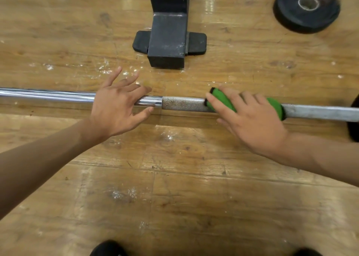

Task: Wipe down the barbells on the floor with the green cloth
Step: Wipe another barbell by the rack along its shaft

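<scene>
Left hand [118, 104]: fingers spread and loose, palm resting on the smooth part of the long chrome steel barbell [182, 104], gripping nothing. Right hand [250, 117]: fingers and thumb curled over the green fabric cloth [223, 102], which wraps the bar just right of the knurled section. The bar lies crosswise on the worn wooden floor [174, 197]. Beyond it: the black metal rack foot [167, 40] and, well apart to the right, the black round weight plate [287, 16].
</scene>
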Motion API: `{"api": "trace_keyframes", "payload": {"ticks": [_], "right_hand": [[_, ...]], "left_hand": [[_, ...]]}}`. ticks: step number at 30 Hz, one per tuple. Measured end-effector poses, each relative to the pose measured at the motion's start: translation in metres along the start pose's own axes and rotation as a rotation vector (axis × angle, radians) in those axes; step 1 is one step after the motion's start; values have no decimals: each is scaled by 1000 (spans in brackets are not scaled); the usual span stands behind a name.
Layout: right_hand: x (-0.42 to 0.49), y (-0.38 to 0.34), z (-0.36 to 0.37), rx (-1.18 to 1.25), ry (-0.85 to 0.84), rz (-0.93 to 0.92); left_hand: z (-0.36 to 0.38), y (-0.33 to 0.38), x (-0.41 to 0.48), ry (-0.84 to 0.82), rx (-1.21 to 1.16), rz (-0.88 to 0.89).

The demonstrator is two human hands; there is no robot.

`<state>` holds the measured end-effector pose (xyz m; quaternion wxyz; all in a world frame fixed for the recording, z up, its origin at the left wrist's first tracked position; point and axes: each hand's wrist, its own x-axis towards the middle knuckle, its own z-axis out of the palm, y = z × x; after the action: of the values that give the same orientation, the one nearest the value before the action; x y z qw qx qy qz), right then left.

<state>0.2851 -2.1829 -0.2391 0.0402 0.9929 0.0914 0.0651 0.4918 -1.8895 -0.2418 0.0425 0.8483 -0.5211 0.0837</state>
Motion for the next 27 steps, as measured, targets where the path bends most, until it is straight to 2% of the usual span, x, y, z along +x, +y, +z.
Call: {"api": "trace_keyframes", "payload": {"ticks": [5, 8, 13, 19, 22, 27], "right_hand": [[55, -58, -1, 26, 13, -63], [65, -66, 0, 50, -22, -101], [1, -4, -8, 43, -42, -167], [-91, 57, -15, 13, -27, -95], [-98, 52, -17, -11, -29, -101], [-71, -1, -14, 22, -5, -81]], "left_hand": [[-2, 7, -5, -12, 10, -7], [-4, 8, -6, -36, 30, -2], [-6, 8, -15, -97, 22, -9], [-11, 17, -33, -102, -23, -4], [-12, 24, -44, -73, -27, 0], [-14, 33, -60, -49, -30, 10]]}}
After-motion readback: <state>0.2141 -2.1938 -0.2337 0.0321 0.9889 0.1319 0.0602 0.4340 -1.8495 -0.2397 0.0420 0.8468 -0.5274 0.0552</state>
